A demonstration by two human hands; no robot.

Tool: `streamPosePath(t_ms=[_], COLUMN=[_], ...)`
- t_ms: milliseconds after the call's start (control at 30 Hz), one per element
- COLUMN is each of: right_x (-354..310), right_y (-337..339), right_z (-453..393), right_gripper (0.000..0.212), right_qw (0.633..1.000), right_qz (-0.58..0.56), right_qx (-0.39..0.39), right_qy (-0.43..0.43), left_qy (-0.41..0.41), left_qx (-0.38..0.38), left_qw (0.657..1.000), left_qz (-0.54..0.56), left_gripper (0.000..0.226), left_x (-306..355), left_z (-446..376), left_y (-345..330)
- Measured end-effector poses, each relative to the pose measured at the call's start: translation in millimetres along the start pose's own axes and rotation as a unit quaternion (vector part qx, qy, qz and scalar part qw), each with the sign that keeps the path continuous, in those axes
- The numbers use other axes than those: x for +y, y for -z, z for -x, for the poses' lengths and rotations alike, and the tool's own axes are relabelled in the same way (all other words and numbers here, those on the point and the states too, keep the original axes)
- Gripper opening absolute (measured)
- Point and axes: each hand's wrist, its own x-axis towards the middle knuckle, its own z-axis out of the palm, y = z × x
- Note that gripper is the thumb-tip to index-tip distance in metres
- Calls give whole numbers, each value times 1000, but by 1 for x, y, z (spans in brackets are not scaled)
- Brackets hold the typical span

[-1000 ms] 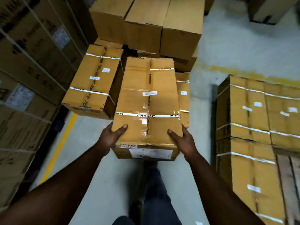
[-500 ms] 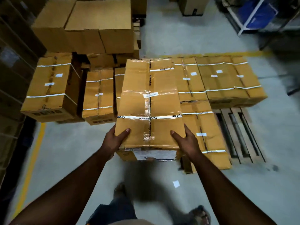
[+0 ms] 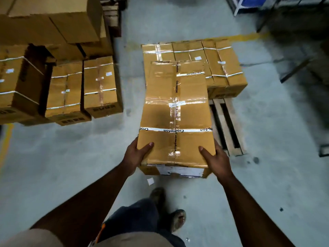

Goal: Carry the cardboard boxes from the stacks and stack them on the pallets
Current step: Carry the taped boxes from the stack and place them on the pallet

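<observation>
I hold the cardboard box (image 3: 175,114) out in front of me, my left hand (image 3: 136,155) clamped on its near left corner and my right hand (image 3: 216,160) on its near right corner, thumbs lying across the taped top. At 12 o'clock, partly hidden behind the box, stacked boxes (image 3: 210,63) sit on the wooden pallet (image 3: 226,125), whose bare slats show at 2 o'clock. At 10 o'clock stand more strapped boxes (image 3: 83,90), with plain cartons (image 3: 53,20) piled beyond them. A scrap of paper (image 3: 150,181) lies on the concrete floor (image 3: 71,157) near my foot (image 3: 178,219).
</observation>
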Motion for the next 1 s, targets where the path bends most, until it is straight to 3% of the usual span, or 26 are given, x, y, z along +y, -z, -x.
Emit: streamPosePath(t_ms=[233, 367, 500, 633, 700, 800, 900, 1000], right_x=[58, 100, 154, 218, 246, 292, 333, 358], right_y=[111, 168, 215, 251, 260, 254, 237, 210], right_z=[-46, -76, -137, -216, -250, -304, -340, -368], right_gripper=[55, 54, 58, 59, 58, 58, 57, 61], right_qw=[998, 996, 995, 992, 991, 987, 984, 984], right_qz=[-28, -27, 1, 32, 47, 66, 61, 54], right_qx=[8, -17, -39, -80, -94, -126, -147, -156], right_qy=[-46, -78, -89, -95, -86, -77, -79, -65], left_qy=[33, 46, 75, 87, 83, 82, 113, 111], left_qx=[-76, -82, -28, 13, 21, 38, 56, 102], left_qw=[997, 995, 995, 993, 992, 991, 987, 982], left_qz=[-6, -39, -64, -74, -88, -97, -98, -113], left_gripper=[58, 55, 53, 73, 64, 80, 62, 65], left_x=[-7, -19, -54, -110, -126, -155, -187, -208], left_z=[-35, -44, -69, -107, -119, -143, -168, -187], left_y=[-133, -214, -299, -384, -415, -446, -455, -456])
